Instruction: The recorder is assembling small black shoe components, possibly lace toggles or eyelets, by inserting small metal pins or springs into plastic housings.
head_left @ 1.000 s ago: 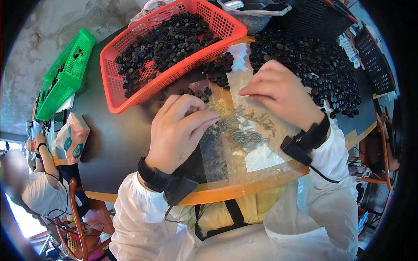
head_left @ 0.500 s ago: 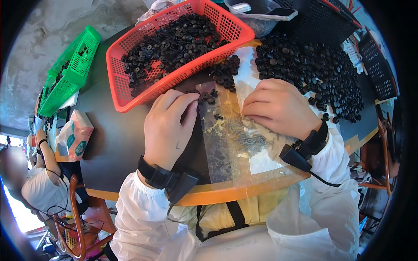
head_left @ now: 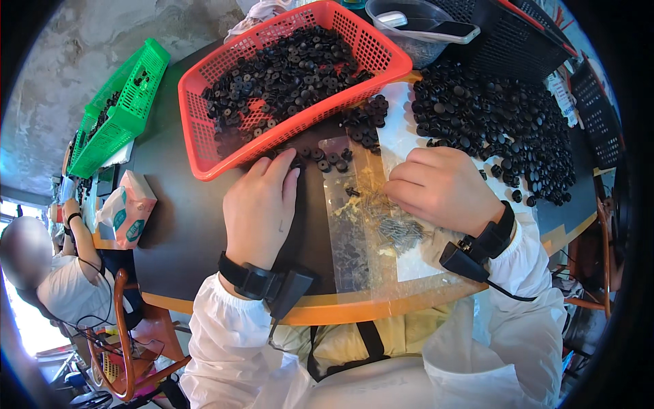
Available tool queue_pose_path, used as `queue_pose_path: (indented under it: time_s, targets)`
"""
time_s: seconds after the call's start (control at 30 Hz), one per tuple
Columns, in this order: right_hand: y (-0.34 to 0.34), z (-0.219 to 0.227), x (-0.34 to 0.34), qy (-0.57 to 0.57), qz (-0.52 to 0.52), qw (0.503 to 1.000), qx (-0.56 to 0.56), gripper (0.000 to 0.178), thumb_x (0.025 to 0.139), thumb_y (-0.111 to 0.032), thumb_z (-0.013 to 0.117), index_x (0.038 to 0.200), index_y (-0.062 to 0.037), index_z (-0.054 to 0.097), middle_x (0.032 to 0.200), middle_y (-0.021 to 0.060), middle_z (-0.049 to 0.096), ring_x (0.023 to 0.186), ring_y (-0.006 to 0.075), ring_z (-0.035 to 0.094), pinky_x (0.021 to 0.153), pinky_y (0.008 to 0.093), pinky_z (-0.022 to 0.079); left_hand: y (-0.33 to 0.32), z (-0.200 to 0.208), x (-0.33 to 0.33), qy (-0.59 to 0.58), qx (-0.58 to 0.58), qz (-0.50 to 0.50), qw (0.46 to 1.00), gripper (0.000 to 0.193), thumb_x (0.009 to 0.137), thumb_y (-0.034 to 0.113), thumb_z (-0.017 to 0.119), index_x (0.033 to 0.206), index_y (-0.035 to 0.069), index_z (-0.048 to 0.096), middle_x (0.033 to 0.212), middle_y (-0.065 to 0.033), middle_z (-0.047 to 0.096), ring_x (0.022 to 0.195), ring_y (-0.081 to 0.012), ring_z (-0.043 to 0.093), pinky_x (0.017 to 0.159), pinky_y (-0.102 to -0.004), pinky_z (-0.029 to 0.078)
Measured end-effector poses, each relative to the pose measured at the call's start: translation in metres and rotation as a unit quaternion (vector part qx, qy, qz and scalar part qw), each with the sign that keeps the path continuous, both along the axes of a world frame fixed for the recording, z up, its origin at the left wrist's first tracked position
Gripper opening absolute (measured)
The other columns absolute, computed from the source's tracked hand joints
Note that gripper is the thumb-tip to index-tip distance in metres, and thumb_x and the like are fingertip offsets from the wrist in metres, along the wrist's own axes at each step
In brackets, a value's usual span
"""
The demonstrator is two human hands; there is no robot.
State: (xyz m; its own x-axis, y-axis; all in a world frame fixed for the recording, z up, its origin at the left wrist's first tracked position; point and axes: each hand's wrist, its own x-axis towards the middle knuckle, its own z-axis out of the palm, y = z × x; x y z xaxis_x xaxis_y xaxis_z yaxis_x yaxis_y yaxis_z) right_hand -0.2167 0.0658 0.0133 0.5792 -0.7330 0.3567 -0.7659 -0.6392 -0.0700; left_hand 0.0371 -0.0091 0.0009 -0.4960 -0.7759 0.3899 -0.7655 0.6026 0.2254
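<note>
Judging by the full red basket [head_left: 293,82] and big pile of black caps [head_left: 504,129] upper right, most remains; left hand [head_left: 262,211] flat, fingers on loose caps, right hand [head_left: 443,187] curled over screws [head_left: 398,232], grip hidden.

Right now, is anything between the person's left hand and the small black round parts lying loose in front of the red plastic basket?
Nothing visible. The left hand lies flat on the dark table, fingertips already at the loose small black round parts beside the red plastic basket. The clear plastic bag lies to its right, not between them.
</note>
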Motion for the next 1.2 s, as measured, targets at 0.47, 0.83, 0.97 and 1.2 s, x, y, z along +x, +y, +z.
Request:
queue_pose_path:
  time_s: [0.47, 0.83, 0.97, 1.2]
  targets:
    - [0.005, -0.002, 0.005, -0.305, -0.062, 0.935, 0.171, 0.014, 0.077, -0.01, 0.071, 0.089, -0.0061, 0.065, 0.084, 0.0057, 0.065, 0.074, 0.0243, 0.062, 0.064, 0.0324, 0.05, 0.026, 0.013, -0.026, 0.284, 0.428, -0.121, 0.849, 0.028, 0.078, 0.002, 0.075, 0.104, 0.002, 0.063, 0.097, -0.0019, 0.063, 0.084, -0.0077, 0.061, 0.066, -0.02, 0.049]
    - [0.005, -0.011, 0.001, -0.246, -0.061, 0.962, 0.098, 0.015, 0.077, -0.01, 0.07, 0.093, -0.0092, 0.069, 0.084, 0.0045, 0.067, 0.076, 0.0237, 0.064, 0.066, 0.0331, 0.051, 0.007, 0.012, -0.013, 0.527, 0.574, -0.103, 0.618, 0.034, 0.08, -0.001, 0.065, 0.111, 0.002, 0.052, 0.094, -0.0018, 0.051, 0.073, -0.0075, 0.049, 0.053, -0.0183, 0.039]
    - [0.004, -0.008, 0.004, -0.269, -0.056, 0.959, 0.073, 0.014, 0.073, -0.011, 0.073, 0.087, -0.0111, 0.071, 0.082, 0.0027, 0.068, 0.077, 0.0228, 0.063, 0.067, 0.0327, 0.051, 0.006, 0.006, -0.023, 0.208, 0.215, -0.102, 0.949, 0.032, 0.075, 0.001, 0.071, 0.106, 0.005, 0.064, 0.08, -0.0008, 0.046, 0.065, -0.0113, 0.044, 0.055, -0.0232, 0.038]
    - [0.004, -0.006, 0.006, -0.274, -0.066, 0.959, 0.04, 0.016, 0.07, -0.011, 0.075, 0.086, -0.0125, 0.073, 0.083, 0.002, 0.068, 0.075, 0.022, 0.062, 0.067, 0.0322, 0.05, -0.006, -0.013, -0.031, 0.132, 0.075, -0.133, 0.979, 0.035, 0.071, 0.007, 0.077, 0.106, 0.008, 0.068, 0.072, -0.0058, 0.044, 0.06, -0.0159, 0.045, 0.055, -0.0279, 0.04]
